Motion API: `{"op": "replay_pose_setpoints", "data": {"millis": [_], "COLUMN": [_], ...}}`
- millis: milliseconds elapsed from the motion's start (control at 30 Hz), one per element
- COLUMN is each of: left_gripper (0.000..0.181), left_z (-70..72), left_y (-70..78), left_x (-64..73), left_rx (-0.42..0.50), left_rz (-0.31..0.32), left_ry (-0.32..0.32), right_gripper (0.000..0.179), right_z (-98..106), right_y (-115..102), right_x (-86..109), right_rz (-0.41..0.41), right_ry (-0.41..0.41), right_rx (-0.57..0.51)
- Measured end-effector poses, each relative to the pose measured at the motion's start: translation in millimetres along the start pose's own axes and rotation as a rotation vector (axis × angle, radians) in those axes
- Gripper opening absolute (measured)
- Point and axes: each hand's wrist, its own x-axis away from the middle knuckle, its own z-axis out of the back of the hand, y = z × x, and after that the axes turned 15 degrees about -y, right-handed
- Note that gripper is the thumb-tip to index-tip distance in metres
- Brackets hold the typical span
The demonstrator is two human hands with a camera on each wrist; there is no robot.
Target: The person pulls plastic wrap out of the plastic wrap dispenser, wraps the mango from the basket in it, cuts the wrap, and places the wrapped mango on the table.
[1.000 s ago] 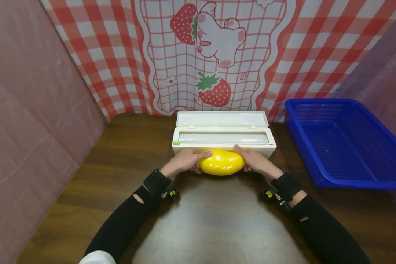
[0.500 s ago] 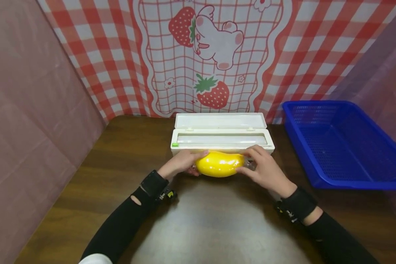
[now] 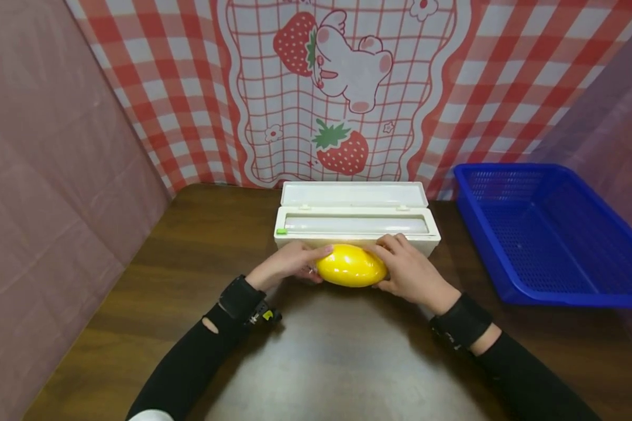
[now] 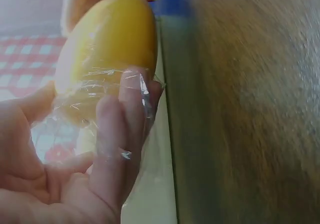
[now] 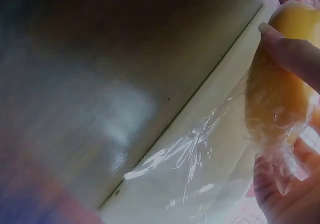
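A glossy yellow mango (image 3: 351, 266) lies between the two hands, right in front of the white cling film dispenser (image 3: 358, 228). Clear cling film (image 5: 192, 156) is wrapped over the mango, and in the right wrist view a loose crinkled flap trails off it. The left hand (image 3: 295, 261) holds the mango's left end, thumb on top and fingers beneath in the film, as the left wrist view shows. At the other end, the right hand (image 3: 408, 269) grips the mango with its thumb (image 5: 290, 52) along the side; some of its fingers are hidden behind the fruit in the head view.
The dispenser's lid (image 3: 354, 194) stands raised at the back, a green slider (image 3: 281, 231) at its left. On the right sits a blue plastic basket (image 3: 511, 275). A red checked cloth (image 3: 189, 117) hangs behind the brown wooden table (image 3: 200, 222).
The right hand shifted right half a second ago, with clear film showing at the mango's right end, then came back left round that end. The left hand kept its hold; the mango turned slightly.
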Motion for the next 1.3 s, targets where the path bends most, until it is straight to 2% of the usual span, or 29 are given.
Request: {"op": "replay_pose_setpoints", "data": {"millis": [100,167,233,333,433,500,567,600,633,700,767,833,933,1100,1300], "left_gripper": [0.054,0.053,0.05,0.048,0.044,0.045,0.051,0.058,0.065,0.077,0.083,0.083,0.077,0.073,0.07], "left_z": [4.5,6.3,6.3,3.9,-2.5,-7.8,-13.7,-16.6,-19.3,-23.8,-26.1,-25.8,-22.1,-16.9,-17.7], "left_y": [-2.4,-3.2,-2.0,1.5,5.8,8.3,10.5,11.4,11.9,11.6,9.6,6.4,2.5,0.0,0.3], "left_x": [3.5,7.5,12.3,19.1,23.4,24.6,24.1,23.4,22.3,19.5,16.4,13.2,9.3,5.1,4.1], "left_rx": [0.022,-0.075,-0.241,-0.57,-0.833,-0.988,-1.142,-1.214,-1.275,-1.356,-1.382,-1.369,-1.314,-1.23,-1.212], "left_rz": [-0.03,-0.023,-0.021,-0.042,-0.165,-0.282,-0.381,-0.416,-0.434,-0.419,-0.376,-0.337,-0.329,-0.377,-0.383], "left_ry": [0.007,0.067,0.154,0.348,0.524,0.583,0.574,0.545,0.503,0.406,0.328,0.295,0.297,0.306,0.318], "right_gripper": [0.08,0.081,0.081,0.08,0.08,0.08,0.079,0.079,0.079,0.079,0.078,0.078,0.078,0.074,0.069], "right_z": [0.0,-0.1,-0.4,-0.3,0.2,0.7,1.7,2.0,2.4,2.8,3.0,2.6,1.5,-0.6,-0.1], "right_y": [0.2,0.2,0.7,1.7,1.7,1.2,0.4,0.3,0.2,0.5,0.9,1.2,1.4,2.5,3.9], "right_x": [-0.3,-0.2,0.5,2.2,3.3,3.5,2.9,2.7,2.4,2.0,1.5,1.0,0.7,2.8,4.3], "right_rz": [-0.008,-0.016,-0.023,-0.031,-0.027,-0.02,-0.014,-0.011,-0.011,-0.012,-0.013,-0.011,-0.02,-0.066,-0.092], "right_ry": [0.005,0.008,0.008,0.014,0.019,0.017,0.012,0.008,0.006,0.004,0.007,0.012,0.024,0.045,0.02], "right_rx": [-0.014,-0.021,-0.027,-0.047,-0.071,-0.082,-0.086,-0.088,-0.092,-0.103,-0.12,-0.133,-0.147,-0.177,-0.181]}}
